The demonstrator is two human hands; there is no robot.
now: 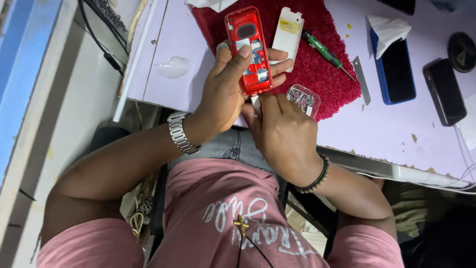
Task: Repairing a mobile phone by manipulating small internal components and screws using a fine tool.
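Currently the left hand (pixel 225 92) is clamping the opened red phone (pixel 249 49) above the desk's near edge, right hand (pixel 282 131) closing on its lower end, likely mid-disassembly; careful prying judged next.

We see both forearms reaching forward, wrists close together. The left hand (pixel 225 94) has its grip closed, thumb stretched across (fingers wrapped behind); the right hand (pixel 282 131) curls just below, touching it.
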